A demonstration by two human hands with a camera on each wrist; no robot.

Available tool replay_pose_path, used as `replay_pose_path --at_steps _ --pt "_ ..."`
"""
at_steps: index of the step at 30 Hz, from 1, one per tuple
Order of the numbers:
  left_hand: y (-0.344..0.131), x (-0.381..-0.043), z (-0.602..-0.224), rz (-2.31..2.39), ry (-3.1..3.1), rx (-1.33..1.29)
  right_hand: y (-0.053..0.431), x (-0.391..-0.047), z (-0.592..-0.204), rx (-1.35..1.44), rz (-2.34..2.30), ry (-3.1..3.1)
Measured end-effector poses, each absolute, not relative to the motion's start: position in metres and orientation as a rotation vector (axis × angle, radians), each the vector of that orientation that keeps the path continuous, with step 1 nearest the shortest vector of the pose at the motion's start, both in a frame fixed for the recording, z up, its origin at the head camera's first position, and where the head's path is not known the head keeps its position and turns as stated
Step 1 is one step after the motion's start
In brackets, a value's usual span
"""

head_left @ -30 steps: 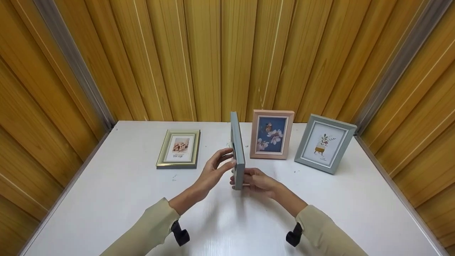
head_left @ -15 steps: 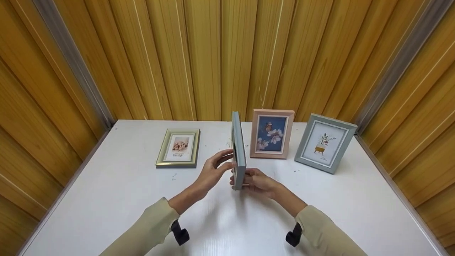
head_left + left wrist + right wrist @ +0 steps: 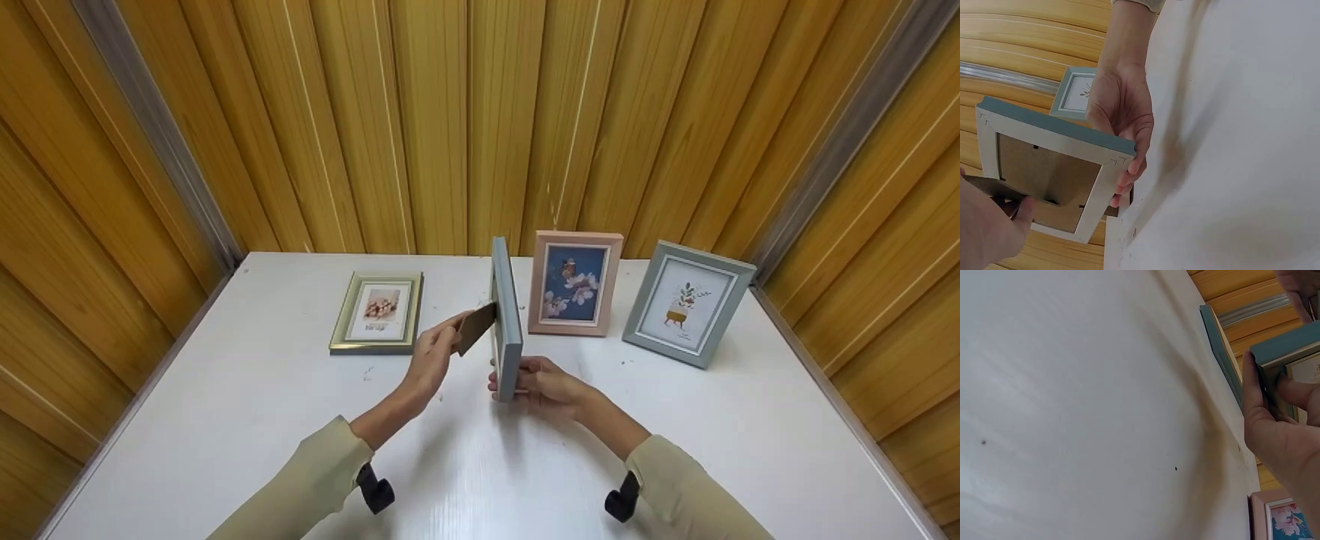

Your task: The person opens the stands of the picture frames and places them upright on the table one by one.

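A blue-grey picture frame [image 3: 510,315] stands on edge between the two hands, seen nearly edge-on in the head view. My right hand [image 3: 551,386] grips its near lower end, with fingertips showing past the far side. My left hand [image 3: 426,371] pinches a brown fold-out stand [image 3: 477,328], which juts out at an angle from the frame's back. In the left wrist view, the brown backing board [image 3: 1044,171] sits inside a pale rim, with small dark tabs at its edges. The right wrist view shows the right thumb over the front of the frame.
A gold-green picture frame [image 3: 381,313] lies face up at the left of the white table [image 3: 225,420]. To the right, a pink frame [image 3: 574,283] and a grey-green frame [image 3: 686,304] stand upright. Wood-grain panels [image 3: 427,127] enclose the back and sides.
My left hand has drawn back to the left, swinging the stand out from the frame's back. The right hand and the frame have shifted only slightly.
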State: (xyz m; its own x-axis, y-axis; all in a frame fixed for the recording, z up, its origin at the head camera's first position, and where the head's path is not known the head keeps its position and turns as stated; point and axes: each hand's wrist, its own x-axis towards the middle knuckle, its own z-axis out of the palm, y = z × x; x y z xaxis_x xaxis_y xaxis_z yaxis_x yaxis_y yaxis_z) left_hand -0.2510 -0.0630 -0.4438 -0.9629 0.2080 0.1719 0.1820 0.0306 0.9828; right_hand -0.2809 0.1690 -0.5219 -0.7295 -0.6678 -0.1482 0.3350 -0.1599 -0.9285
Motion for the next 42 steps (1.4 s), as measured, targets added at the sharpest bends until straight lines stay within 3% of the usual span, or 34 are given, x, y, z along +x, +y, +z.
replay_pose_path --at_steps 19,28,42 --pt "-0.077 -0.265 -0.457 2.248 2.330 0.445 0.172 -0.279 -0.519 -0.356 -1.955 1.426" --pt "-0.076 -0.267 -0.440 2.098 2.495 0.587 0.172 -0.282 -0.522 -0.340 -1.922 1.628" --pt "-0.077 -0.272 -0.432 1.927 2.575 0.389 0.172 -0.288 -0.519 -0.265 -1.952 1.938"
